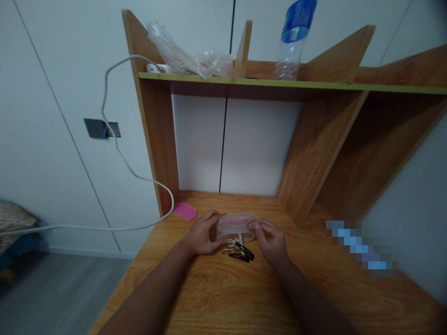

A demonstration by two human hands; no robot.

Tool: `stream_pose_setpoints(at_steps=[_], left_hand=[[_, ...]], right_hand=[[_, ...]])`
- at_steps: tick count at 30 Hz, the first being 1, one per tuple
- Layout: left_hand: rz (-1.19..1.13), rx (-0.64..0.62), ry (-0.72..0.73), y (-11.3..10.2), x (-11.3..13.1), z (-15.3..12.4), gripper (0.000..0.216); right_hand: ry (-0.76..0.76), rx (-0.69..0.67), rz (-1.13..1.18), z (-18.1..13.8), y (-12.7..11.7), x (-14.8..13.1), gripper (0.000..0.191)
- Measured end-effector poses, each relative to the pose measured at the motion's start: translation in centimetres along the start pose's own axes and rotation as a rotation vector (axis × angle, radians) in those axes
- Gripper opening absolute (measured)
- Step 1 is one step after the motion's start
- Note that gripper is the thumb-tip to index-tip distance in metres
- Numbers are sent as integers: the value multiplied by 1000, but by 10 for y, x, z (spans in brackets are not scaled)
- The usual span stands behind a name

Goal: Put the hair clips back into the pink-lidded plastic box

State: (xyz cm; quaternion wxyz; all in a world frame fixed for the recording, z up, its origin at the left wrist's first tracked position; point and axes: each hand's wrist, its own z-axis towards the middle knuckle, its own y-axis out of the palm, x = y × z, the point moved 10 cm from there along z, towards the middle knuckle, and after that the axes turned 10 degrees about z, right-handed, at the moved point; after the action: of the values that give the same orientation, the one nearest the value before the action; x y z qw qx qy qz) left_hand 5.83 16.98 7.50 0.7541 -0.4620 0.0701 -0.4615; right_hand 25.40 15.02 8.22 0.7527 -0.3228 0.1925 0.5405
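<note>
A small clear plastic box (228,226) with a pink strip inside is tipped on its side over the wooden desk. My left hand (204,235) grips its left end, thumb below and fingers behind. At the right end, my right hand (270,239) pinches the box's edge between thumb and fingertips. Black snap hair clips (244,252) lie on the desk just in front of the box's opening. Beside them are some small pale, shiny pieces (230,243), too small to name. A pink oval lid (186,211) rests flat to the left, behind my left hand.
A wooden shelf unit (293,204) rises at the back of the desk (223,298). On its upper shelf are a plastic bag (195,60) and a clear bottle (291,46) with a blue label. A white cable (129,170) loops down at left. A blurred-out bluish item (359,245) lies at right.
</note>
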Motion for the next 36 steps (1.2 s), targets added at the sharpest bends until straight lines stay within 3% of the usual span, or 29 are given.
stream_pose_setpoints(at_steps=[25,33,36], left_hand=[[71,81,46,-2,-6,-4,69],[64,88,39,-6,-3,-2,63],[63,81,38,-3,-4,-2,67]], right_hand=[[-10,42,21,-2,-3,-2,31],[53,42,10,0,0,12,21],[88,60,9,0,1,20,25]])
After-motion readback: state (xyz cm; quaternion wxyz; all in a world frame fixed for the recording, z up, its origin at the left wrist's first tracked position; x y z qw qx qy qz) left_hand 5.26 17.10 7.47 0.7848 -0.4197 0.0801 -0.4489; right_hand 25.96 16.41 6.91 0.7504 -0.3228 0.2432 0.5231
